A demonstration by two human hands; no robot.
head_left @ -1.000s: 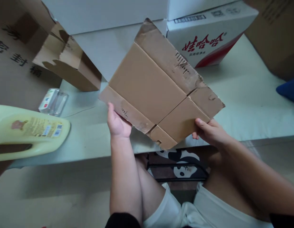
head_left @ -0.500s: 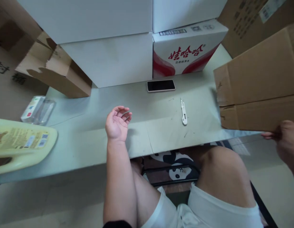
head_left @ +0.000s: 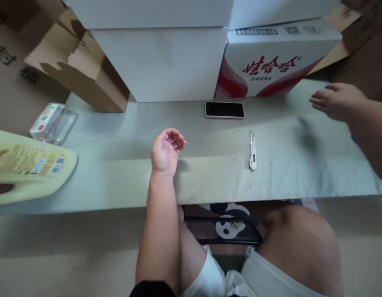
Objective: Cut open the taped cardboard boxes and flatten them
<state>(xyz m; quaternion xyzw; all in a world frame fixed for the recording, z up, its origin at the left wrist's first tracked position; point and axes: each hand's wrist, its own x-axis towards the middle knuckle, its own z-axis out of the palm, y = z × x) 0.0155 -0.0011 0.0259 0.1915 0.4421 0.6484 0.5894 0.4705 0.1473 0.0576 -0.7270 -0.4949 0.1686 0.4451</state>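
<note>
My left hand (head_left: 167,153) rests on its edge on the pale green tabletop (head_left: 125,177), fingers loosely curled and apart, holding nothing. Over the right side of the table hovers my right hand (head_left: 337,101), its fingers stretched out and nothing in them; a blurred shadow falls below it. Between the hands lie a white utility knife (head_left: 252,152) and, farther back, a phone (head_left: 224,110) with a dark screen. The white carton with red lettering (head_left: 271,68) stands behind the phone, left of my right hand.
Large white boxes (head_left: 169,66) form a wall at the back. To the left are an open cardboard box (head_left: 98,82), a clear plastic pack (head_left: 55,123) and a yellow jug (head_left: 33,169). Brown cardboard (head_left: 360,53) stands at the back right. The table's front edge runs above my knees.
My right hand has let go of the brown cardboard box and moved up and left over the table. That box has gone from the right front. The view has shifted; my left hand stays put.
</note>
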